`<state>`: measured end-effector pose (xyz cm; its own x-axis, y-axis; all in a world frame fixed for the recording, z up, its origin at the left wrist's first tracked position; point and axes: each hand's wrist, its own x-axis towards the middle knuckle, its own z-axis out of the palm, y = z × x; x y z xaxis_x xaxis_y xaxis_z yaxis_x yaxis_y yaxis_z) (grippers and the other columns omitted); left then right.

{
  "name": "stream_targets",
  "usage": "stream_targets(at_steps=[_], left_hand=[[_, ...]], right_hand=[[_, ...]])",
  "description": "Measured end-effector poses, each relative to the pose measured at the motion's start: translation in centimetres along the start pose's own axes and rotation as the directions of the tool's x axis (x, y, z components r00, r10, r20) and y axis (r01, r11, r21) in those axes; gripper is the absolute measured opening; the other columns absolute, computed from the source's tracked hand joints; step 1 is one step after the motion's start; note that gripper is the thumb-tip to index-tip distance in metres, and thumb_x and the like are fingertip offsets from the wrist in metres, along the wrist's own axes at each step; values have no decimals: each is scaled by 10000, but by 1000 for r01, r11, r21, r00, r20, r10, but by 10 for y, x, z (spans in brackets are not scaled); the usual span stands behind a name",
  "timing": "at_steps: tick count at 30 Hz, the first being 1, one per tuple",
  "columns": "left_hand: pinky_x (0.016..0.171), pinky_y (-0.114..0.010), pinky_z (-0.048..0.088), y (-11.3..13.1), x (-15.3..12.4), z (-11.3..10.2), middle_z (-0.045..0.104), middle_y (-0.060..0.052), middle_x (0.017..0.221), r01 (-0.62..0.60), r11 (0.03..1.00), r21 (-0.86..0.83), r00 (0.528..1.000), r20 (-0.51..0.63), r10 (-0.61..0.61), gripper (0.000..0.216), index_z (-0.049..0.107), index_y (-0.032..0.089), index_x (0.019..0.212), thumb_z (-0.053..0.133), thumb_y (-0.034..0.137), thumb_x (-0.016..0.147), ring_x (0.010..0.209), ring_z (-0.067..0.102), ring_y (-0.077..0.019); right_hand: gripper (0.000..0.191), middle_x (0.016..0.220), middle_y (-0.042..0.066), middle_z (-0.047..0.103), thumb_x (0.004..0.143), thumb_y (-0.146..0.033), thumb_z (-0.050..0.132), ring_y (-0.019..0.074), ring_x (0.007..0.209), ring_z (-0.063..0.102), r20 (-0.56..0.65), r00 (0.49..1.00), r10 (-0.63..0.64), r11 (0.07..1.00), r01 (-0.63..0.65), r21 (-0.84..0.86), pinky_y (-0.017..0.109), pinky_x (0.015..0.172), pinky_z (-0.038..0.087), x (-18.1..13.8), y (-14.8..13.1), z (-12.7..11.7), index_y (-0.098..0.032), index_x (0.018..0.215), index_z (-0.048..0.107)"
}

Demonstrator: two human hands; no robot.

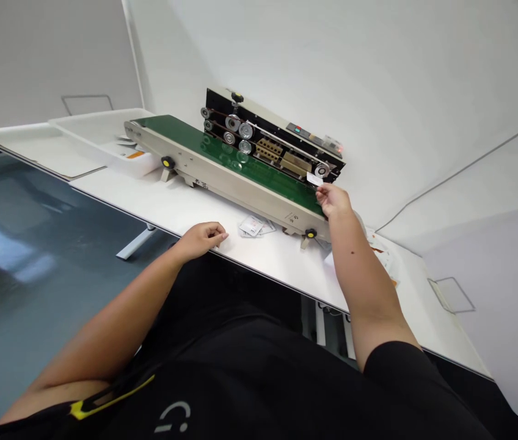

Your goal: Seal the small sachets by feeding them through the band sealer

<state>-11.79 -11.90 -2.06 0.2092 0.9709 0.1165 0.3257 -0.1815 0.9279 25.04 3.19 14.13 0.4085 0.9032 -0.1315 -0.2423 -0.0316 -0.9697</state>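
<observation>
At the right end of a belt sealing machine (275, 156), my right hand (335, 200) pinches a small white packet (314, 179) by its lower edge. The packet's upper part is beside the last roller, above the green belt (259, 168). My left hand (201, 238) rests at the table's front edge, fingers curled together; whether anything small is inside them is hidden. A little to its right, several flat white packets (252, 226) with printing lie in a loose pile on the table, in front of the conveyor.
A white plastic bin (98, 135) stands under the conveyor's left end with packets inside. More packets with orange marks (382, 253) lie right of the machine, partly behind my forearm. The white table (149, 205) runs along the wall; a cable (446, 177) hangs on it.
</observation>
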Motion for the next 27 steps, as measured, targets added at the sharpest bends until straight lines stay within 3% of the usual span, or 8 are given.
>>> stream_targets(at_steps=[2, 4, 7, 9, 11, 15, 21, 27], left_hand=[[603, -266, 451, 0, 0, 0, 659, -1, 684, -1, 1000, -6, 1000, -4, 1, 375, 682, 206, 875, 682, 581, 877, 638, 630, -171], [601, -261, 446, 0, 1, 2, 660, 1, 678, -2, 1000, -9, 1000, -8, 2, 364, 678, 207, 867, 683, 570, 877, 632, 625, -165], [578, -251, 418, 3, 3, 7, 657, 10, 658, 7, 1000, 22, 1000, -27, -6, 338, 678, 206, 849, 690, 543, 871, 593, 590, -148], [561, -245, 396, 5, 4, 11, 651, 16, 648, 13, 998, 61, 999, -33, -11, 320, 683, 205, 837, 695, 523, 864, 575, 568, -138], [555, -242, 393, 6, 5, 12, 646, 17, 647, 24, 997, 75, 999, -30, -22, 310, 685, 202, 829, 698, 510, 858, 576, 567, -135], [594, -246, 446, 7, 4, 11, 650, 9, 662, 23, 1000, 0, 999, -26, -23, 320, 676, 193, 860, 691, 512, 865, 604, 601, -142], [627, -255, 472, 4, 3, 12, 650, -3, 686, 5, 1000, -28, 999, -46, -7, 330, 676, 178, 899, 710, 505, 869, 631, 614, -149], [599, -253, 435, 4, 4, 12, 614, 9, 650, 17, 1000, 21, 999, -44, -16, 316, 677, 182, 881, 692, 497, 887, 607, 591, -145]], right_hand=[[140, 685, -26, 601, 819, -67, 661, 84, 554, 569, -1, 995, -97, 990, 96, -103, 158, 474, 533, -4, 5, -1, -164, 915, 630], [195, 830, -7, 630, 830, -93, 630, 98, 643, 590, -53, 916, -398, 889, 371, -268, 210, 579, 573, -17, 18, -5, -190, 995, 665], [323, 1017, 32, 654, 823, -72, 553, 141, 844, 622, 108, 564, -819, 466, 763, -448, 290, 806, 588, -55, 59, -10, -228, 1062, 703], [327, 997, 52, 687, 828, -77, 514, 185, 919, 642, 440, 455, -774, 281, 870, -406, 342, 891, 574, -87, 97, -8, -219, 1042, 715], [348, 1120, 88, 730, 829, -115, 545, 244, 1092, 654, 727, 438, -529, 226, 898, -377, 418, 1041, 534, -115, 138, -1, -190, 1113, 731], [616, 1582, 136, 531, 857, -251, 653, 364, 1487, 414, 761, 600, -246, 184, 800, -571, 532, 1258, 342, -142, 194, 16, -176, 1466, 603], [540, 1372, 128, 662, 844, -71, 571, 361, 1291, 537, 787, 575, -224, 166, 818, -550, 542, 1190, 384, -135, 198, 14, -209, 1344, 718], [379, 1226, 58, 748, 852, -111, 634, 294, 1220, 614, 771, 563, -297, 326, 819, -472, 515, 1231, 380, -130, 196, 9, -264, 1147, 816]])
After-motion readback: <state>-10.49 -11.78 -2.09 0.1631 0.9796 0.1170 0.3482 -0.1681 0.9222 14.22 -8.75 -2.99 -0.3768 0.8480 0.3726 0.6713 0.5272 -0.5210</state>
